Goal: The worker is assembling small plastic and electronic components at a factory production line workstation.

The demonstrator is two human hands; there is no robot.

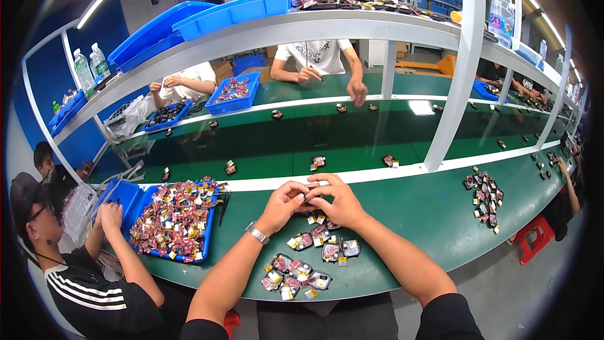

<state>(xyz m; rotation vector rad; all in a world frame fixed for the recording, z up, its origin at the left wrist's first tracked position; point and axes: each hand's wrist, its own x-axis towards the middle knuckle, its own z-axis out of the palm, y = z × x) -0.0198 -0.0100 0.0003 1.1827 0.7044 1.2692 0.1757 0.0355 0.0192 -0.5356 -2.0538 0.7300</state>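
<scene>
My left hand [284,205], with a silver watch [257,233] on its wrist, meets my right hand [336,200] above the green bench. Both hands are closed, fingertips together, around a small dark electronic unit [309,196]. Fingers cover most of it, so its details do not show. Just below the hands lies a loose group of small electronic assemblies [302,241] with dark shells, red circuit boards and white-and-yellow pieces. More of the same assemblies [290,274] are spread nearer the bench's front edge, between my forearms.
A blue tray [209,226] heaped with red circuit boards stands left, beside a seated co-worker [82,264]. Another pile of assemblies [486,200] lies right. Single units sit along the dark green strip [352,132] beyond the white rail. A white post [458,75] supports the overhead shelf.
</scene>
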